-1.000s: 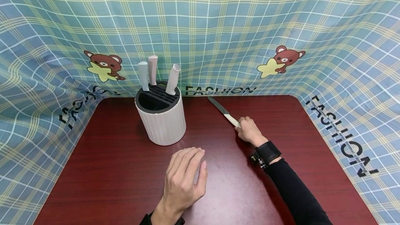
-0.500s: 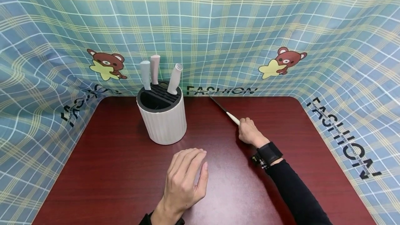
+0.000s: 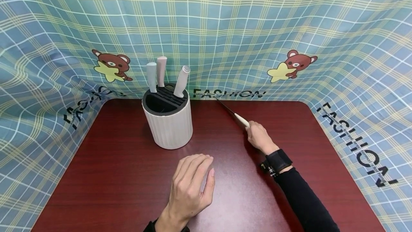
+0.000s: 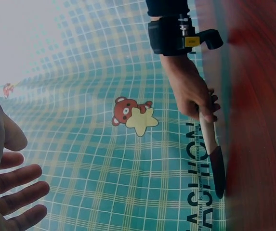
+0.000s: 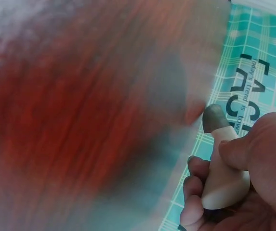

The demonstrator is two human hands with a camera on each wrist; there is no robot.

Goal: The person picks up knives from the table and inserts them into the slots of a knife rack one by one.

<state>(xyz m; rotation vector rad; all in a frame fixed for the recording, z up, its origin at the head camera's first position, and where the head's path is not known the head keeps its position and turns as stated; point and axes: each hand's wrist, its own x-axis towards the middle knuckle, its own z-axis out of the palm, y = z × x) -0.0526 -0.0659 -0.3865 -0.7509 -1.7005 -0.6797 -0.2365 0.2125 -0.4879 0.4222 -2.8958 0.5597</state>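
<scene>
My right hand (image 3: pixel 258 136) grips a knife by its pale handle (image 3: pixel 241 120), and the dark blade (image 4: pixel 217 173) points away toward the back of the table. In the right wrist view the thumb lies along the handle (image 5: pixel 227 180) with the fingers curled beneath it. My left hand (image 3: pixel 191 187) is held over the front middle of the table, fingers relaxed and holding nothing. A white ribbed knife block (image 3: pixel 172 130) stands behind it, to the left. Out of its black slotted top rise a blue-grey handle (image 3: pixel 151 77), a pinkish handle (image 3: pixel 161 71) and a whitish handle (image 3: pixel 181 81).
The dark red wooden table (image 3: pixel 106 174) carries the block left of centre. A blue-green checked cloth (image 3: pixel 206 38) with printed bears hangs along the back and both sides, close to the table's edges.
The knife has been turned from its flat side onto its edge and raised slightly in my right hand. My left hand stays nearly still; the head view has shifted a little.
</scene>
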